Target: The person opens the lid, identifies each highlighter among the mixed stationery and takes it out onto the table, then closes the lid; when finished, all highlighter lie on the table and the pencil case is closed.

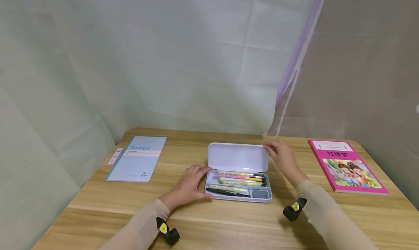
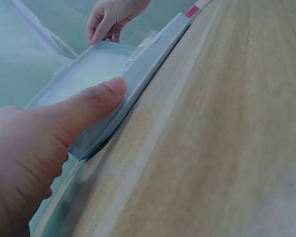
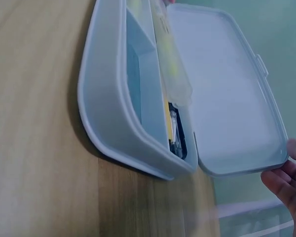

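A white pencil case (image 1: pixel 212 198) lies on the wooden table with its lid (image 1: pixel 238 157) raised at the back. Inside its compartments are several pens, among them a black pen (image 1: pixel 226 193), and a grey eraser-like block (image 1: pixel 260 194). My left hand (image 1: pixel 188 186) grips the case's left end, the thumb (image 2: pixel 101 96) on the front wall and the other fingers toward the back corner. At the lid's upper right corner, my right hand (image 1: pixel 283 158) pinches the edge between thumb and fingers; the right wrist view shows this hand (image 3: pixel 291 185) partly cut off.
On the left lies a light blue notebook (image 1: pixel 135 162), with a small pinkish card (image 1: pixel 115 156) beside it. A pink book (image 1: pixel 348 166) with a cartoon cover lies at the right. Pale cloth (image 1: pixel 196 61) hangs behind the table (image 1: pixel 229 224).
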Demonstrator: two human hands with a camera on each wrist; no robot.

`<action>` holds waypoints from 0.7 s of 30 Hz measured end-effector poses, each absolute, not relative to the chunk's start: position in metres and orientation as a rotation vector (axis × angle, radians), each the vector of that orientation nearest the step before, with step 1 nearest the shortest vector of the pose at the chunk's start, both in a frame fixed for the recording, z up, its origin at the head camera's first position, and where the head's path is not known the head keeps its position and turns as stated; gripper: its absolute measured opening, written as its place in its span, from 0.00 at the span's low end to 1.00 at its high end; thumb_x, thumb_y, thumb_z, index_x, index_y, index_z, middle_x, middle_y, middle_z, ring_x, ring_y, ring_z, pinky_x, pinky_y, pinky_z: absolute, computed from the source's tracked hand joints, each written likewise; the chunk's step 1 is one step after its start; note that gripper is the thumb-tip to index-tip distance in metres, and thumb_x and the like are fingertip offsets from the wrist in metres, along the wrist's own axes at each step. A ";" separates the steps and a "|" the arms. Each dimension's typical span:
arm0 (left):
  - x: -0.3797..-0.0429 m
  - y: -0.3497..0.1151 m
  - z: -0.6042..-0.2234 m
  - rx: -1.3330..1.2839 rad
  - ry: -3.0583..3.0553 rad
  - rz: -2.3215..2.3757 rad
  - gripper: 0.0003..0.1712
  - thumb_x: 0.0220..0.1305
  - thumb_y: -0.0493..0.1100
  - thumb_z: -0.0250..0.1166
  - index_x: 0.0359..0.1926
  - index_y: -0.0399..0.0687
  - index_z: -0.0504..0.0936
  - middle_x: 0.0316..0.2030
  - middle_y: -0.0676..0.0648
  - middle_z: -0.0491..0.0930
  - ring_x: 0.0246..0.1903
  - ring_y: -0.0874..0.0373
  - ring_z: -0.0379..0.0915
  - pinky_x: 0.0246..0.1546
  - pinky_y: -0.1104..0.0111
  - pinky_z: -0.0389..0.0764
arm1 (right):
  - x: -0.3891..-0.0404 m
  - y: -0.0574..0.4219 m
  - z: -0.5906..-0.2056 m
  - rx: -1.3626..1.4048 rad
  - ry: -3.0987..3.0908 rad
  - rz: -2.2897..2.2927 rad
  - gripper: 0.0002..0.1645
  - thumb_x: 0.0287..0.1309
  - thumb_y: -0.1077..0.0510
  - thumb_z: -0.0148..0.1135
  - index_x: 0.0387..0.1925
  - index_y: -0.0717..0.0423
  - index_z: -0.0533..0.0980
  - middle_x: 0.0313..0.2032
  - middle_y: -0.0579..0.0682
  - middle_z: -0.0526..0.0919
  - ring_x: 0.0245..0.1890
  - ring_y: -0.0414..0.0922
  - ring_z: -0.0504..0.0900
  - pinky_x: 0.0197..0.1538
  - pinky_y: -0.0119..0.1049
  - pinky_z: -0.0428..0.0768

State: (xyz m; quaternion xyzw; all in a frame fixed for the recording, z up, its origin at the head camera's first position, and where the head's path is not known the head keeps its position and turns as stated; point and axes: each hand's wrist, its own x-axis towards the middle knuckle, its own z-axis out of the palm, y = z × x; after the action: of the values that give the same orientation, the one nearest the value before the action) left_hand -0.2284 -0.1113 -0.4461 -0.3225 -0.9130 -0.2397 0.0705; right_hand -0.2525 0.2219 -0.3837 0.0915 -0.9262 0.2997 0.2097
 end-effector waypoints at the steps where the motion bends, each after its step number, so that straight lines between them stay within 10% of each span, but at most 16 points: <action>1: -0.228 -0.111 -0.446 -0.976 -2.736 -0.704 0.57 0.37 0.66 0.76 0.66 0.43 0.69 0.58 0.43 0.72 0.60 0.47 0.66 0.64 0.52 0.67 | -0.254 0.222 -0.384 0.255 -2.574 0.832 0.10 0.63 0.63 0.59 0.41 0.66 0.81 0.38 0.62 0.83 0.37 0.54 0.81 0.43 0.49 0.82; 10: -0.230 -0.113 -0.446 -1.092 -2.664 -0.502 0.56 0.46 0.69 0.70 0.70 0.44 0.62 0.74 0.46 0.55 0.74 0.48 0.50 0.72 0.51 0.56 | -0.268 0.226 -0.392 0.276 -2.596 0.712 0.10 0.61 0.65 0.60 0.41 0.67 0.82 0.40 0.64 0.85 0.40 0.59 0.83 0.45 0.54 0.80; 21: -0.230 -0.112 -0.445 -1.091 -2.771 -0.559 0.57 0.50 0.69 0.67 0.72 0.44 0.57 0.73 0.44 0.58 0.74 0.48 0.50 0.73 0.53 0.55 | -0.277 0.223 -0.402 0.255 -2.612 0.745 0.10 0.60 0.67 0.60 0.41 0.67 0.83 0.38 0.64 0.83 0.39 0.58 0.81 0.43 0.52 0.79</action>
State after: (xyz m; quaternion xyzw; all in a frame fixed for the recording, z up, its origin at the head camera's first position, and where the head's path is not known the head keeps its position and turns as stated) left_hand -0.2299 -0.1119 -0.4452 -0.3595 -0.9131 -0.1842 0.0557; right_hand -0.2770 0.2228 -0.4025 0.0917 -0.9370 0.2671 0.2054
